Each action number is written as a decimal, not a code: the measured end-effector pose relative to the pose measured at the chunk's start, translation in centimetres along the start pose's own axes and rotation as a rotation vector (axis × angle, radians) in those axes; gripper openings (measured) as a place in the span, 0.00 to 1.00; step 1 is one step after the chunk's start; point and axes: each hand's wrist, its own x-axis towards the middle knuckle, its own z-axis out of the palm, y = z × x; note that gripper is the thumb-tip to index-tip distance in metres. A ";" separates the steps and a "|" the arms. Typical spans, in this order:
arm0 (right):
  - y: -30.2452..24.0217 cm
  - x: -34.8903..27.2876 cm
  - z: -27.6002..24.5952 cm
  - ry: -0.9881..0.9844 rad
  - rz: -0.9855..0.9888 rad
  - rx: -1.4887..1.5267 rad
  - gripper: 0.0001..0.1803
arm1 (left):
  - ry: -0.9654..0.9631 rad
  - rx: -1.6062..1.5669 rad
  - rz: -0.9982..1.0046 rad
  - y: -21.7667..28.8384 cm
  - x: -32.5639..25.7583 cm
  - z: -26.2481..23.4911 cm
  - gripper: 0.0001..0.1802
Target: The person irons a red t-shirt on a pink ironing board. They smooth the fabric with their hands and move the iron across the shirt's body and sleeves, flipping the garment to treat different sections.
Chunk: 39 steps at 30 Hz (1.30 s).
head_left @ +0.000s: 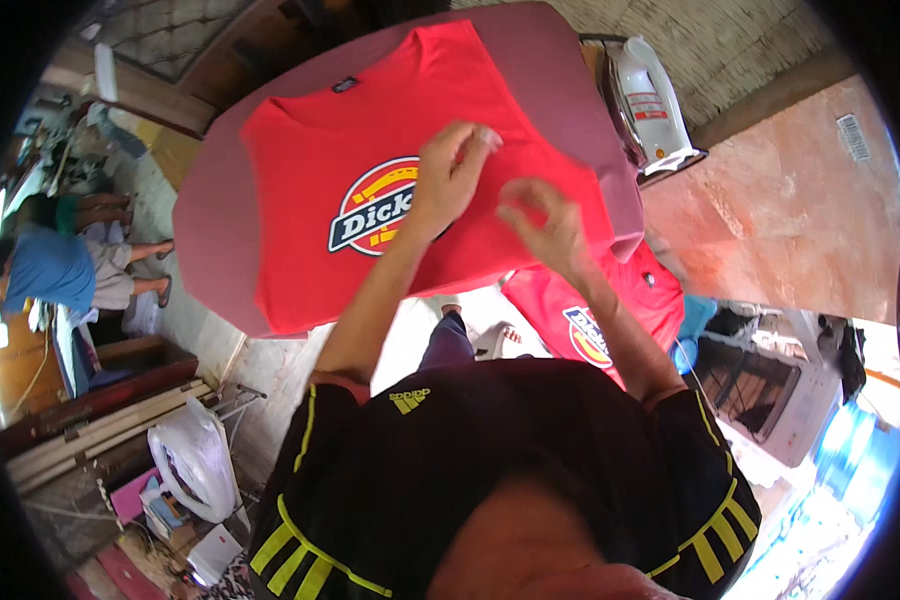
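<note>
A red sleeveless shirt (300, 130) with a round printed badge lies spread flat on a padded table with a mauve cover (210, 240). Over the badge's right side is my left hand (448, 180), its fingers bent and the tips drawn together in a pinch. Whatever the pinch holds, if anything, is too small to make out. My right hand (550, 228) is above the shirt's lower right part, its curved fingers smeared by motion. Below the table's right end hangs or lies a second red printed shirt (620, 300); its support is partly hidden.
A white and dark clothes iron (652, 105) stands at the table's far right, beside an orange-brown board (770, 200). At left, a person in a blue top (55, 270) is nearby. A white plastic chair (192, 460) stands lower left. A white-framed appliance (760, 390) stands at right.
</note>
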 end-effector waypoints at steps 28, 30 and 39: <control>9.8 24.0 4.6 0.034 -0.413 -0.787 0.19 | 0.123 0.956 0.233 -16.9 17.9 -9.1 0.21; 9.9 27.2 6.0 0.043 -0.393 -0.872 0.20 | 0.167 0.965 0.209 -17.5 18.5 -10.5 0.17; 10.7 27.3 4.9 -0.007 -0.361 -0.972 0.23 | -0.122 1.231 0.044 -12.0 12.6 -23.2 0.29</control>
